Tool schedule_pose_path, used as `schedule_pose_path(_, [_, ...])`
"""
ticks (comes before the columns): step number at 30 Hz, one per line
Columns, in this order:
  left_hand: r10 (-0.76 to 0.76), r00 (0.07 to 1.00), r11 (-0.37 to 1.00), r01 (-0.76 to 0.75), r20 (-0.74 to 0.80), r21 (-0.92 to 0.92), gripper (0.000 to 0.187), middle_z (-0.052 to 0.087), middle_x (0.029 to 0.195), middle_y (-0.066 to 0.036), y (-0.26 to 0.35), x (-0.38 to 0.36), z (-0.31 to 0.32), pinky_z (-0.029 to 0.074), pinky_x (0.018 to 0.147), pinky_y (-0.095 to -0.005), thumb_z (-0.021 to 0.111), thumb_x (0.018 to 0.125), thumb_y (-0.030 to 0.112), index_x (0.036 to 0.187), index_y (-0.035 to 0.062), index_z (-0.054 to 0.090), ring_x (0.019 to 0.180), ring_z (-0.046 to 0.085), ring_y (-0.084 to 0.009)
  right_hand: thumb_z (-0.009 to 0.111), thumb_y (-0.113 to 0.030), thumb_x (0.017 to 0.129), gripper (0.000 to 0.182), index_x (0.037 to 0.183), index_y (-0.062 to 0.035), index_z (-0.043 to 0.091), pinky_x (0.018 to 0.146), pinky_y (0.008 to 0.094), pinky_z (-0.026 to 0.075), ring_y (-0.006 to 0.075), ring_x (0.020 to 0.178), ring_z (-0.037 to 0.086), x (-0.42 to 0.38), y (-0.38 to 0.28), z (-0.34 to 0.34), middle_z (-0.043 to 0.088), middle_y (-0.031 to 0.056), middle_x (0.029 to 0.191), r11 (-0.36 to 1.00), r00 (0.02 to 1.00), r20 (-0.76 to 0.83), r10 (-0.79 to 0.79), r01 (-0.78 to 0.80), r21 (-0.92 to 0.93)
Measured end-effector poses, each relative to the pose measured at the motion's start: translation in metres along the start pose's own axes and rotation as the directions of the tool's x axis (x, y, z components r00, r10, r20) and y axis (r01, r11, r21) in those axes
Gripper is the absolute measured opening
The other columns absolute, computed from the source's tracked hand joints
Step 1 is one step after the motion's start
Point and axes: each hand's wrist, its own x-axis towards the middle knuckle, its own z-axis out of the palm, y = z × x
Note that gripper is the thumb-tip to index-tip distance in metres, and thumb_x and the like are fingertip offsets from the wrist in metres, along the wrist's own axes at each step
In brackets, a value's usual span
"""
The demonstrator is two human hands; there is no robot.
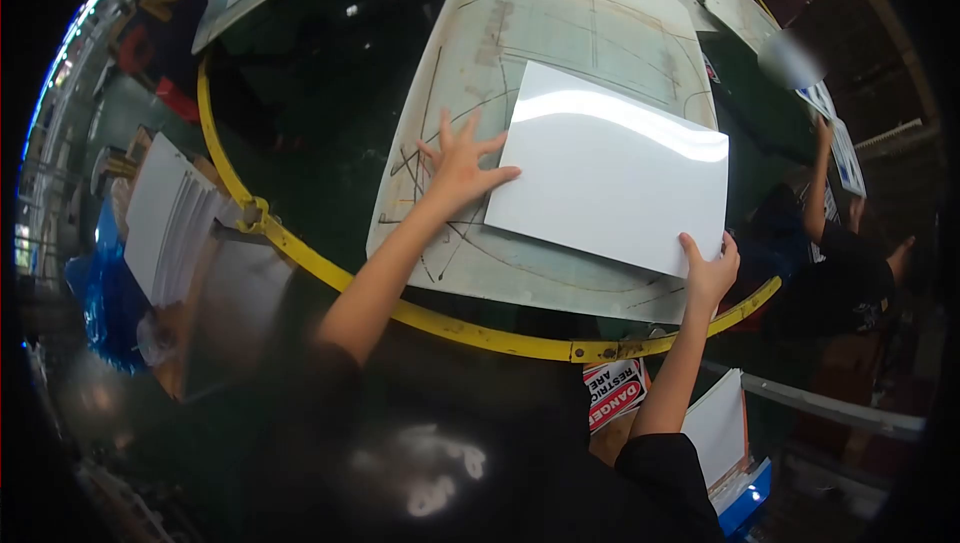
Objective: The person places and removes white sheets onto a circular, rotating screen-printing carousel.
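A glossy white sheet (620, 178) lies at a slant over the worn, pale board (450, 93), with a bright band of light reflected across its upper part. At the sheet's left edge my left hand (463, 165) is spread wide over the board, thumb and forefinger tips right at the edge. My right hand (710, 271) grips the lower right corner, thumb on top and fingers around the outer side. Dark scribbled lines and brown stains mark the board around the sheet.
A yellow curved rail (480, 341) runs between my body and the board. White sheets (160, 218) stand stacked at left. Below right are a red-and-white danger sign (615, 393) and more white sheets (718, 428). Other people work at the top left and at right, near other boards (738, 8).
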Motion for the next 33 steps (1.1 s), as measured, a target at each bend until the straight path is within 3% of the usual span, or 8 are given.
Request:
schedule_pose_path(1, [-0.082, 0.996, 0.991, 0.077, 0.044, 0.107, 0.065, 0.019, 0.146, -0.026, 0.003, 0.005, -0.008, -0.007, 0.102, -0.0637, 0.074, 0.063, 0.051, 0.119, 0.0201, 0.061, 0.136, -0.012, -0.0422, 0.081, -0.032, 0.06, 0.074, 0.117, 0.005, 0.051, 0.092, 0.0393, 0.041, 0.0343, 0.108, 0.051, 0.003, -0.007, 0.005, 0.051, 0.0192, 0.117, 1.0, 1.0, 0.02, -0.004, 0.005, -0.013])
schedule_pose_path(4, [-0.14, 0.989, 0.967, 0.125, 0.052, 0.223, 0.082, 0.002, 0.15, -0.023, -0.012, 0.024, -0.008, -0.017, 0.09, -0.0718, 0.077, 0.05, 0.061, 0.123, 0.0271, 0.058, 0.13, -0.027, -0.0466, 0.081, -0.033, 0.061, 0.076, 0.118, 0.0062, 0.05, 0.093, 0.0391, 0.04, 0.0341, 0.11, 0.05, 0.02, -0.02, 0.025, 0.049, 0.0193, 0.119, 0.997, 0.997, 0.026, -0.068, 0.068, -0.028])
schedule_pose_path(8, [-0.168, 0.984, 0.951, 0.145, 0.061, 0.272, 0.094, -0.003, 0.15, -0.021, -0.024, 0.033, -0.011, -0.015, 0.091, -0.0721, 0.079, 0.042, 0.061, 0.127, 0.0288, 0.054, 0.128, -0.029, -0.0483, 0.082, -0.036, 0.06, 0.079, 0.118, 0.0076, 0.05, 0.094, 0.0388, 0.04, 0.0341, 0.109, 0.05, 0.03, -0.033, 0.045, 0.05, 0.0207, 0.116, 0.988, 0.988, 0.05, -0.145, 0.148, -0.043])
schedule_pose_path(15, [-0.212, 0.974, 0.924, 0.176, 0.074, 0.339, 0.092, -0.008, 0.151, -0.019, -0.023, 0.029, -0.012, -0.014, 0.092, -0.0723, 0.081, 0.044, 0.058, 0.127, 0.0299, 0.053, 0.127, -0.032, -0.0491, 0.084, -0.038, 0.057, 0.084, 0.117, 0.0096, 0.049, 0.095, 0.0383, 0.039, 0.0344, 0.11, 0.049, 0.032, -0.022, 0.061, 0.049, 0.0223, 0.116, 0.985, 0.984, 0.08, -0.16, 0.165, -0.054])
schedule_pose_path(20, [-0.206, 0.976, 0.911, 0.165, 0.07, 0.377, 0.093, -0.009, 0.151, -0.017, -0.021, 0.029, -0.013, -0.013, 0.092, -0.0727, 0.08, 0.045, 0.058, 0.129, 0.0309, 0.051, 0.126, -0.032, -0.0498, 0.079, -0.027, 0.061, 0.071, 0.118, 0.0043, 0.05, 0.094, 0.0384, 0.04, 0.0344, 0.108, 0.05, 0.031, -0.013, 0.067, 0.049, 0.0185, 0.115, 0.985, 0.985, 0.095, -0.145, 0.152, -0.08])
schedule_pose_path(24, [-0.194, 0.98, 0.906, 0.164, 0.036, 0.391, 0.089, -0.007, 0.151, -0.017, -0.019, 0.028, -0.012, -0.011, 0.092, -0.0741, 0.081, 0.047, 0.056, 0.128, 0.0306, 0.052, 0.129, -0.028, -0.0487, 0.084, -0.039, 0.057, 0.083, 0.115, 0.0092, 0.049, 0.093, 0.0386, 0.04, 0.0342, 0.107, 0.05, 0.033, -0.005, 0.072, 0.05, 0.0229, 0.114, 0.982, 0.979, 0.108, -0.173, 0.18, -0.054])
schedule_pose_path(33, [-0.187, 0.98, 0.876, 0.2, -0.074, 0.439, 0.07, 0.004, 0.152, -0.011, -0.002, 0.009, -0.008, -0.005, 0.089, -0.08, 0.079, 0.054, 0.051, 0.118, 0.0316, 0.06, 0.135, -0.015, -0.0422, 0.084, -0.036, 0.057, 0.082, 0.116, 0.0089, 0.048, 0.093, 0.0383, 0.04, 0.0345, 0.107, 0.049, 0.029, -0.013, 0.075, 0.049, 0.0211, 0.115, 0.989, 0.983, 0.108, -0.148, 0.15, -0.015])
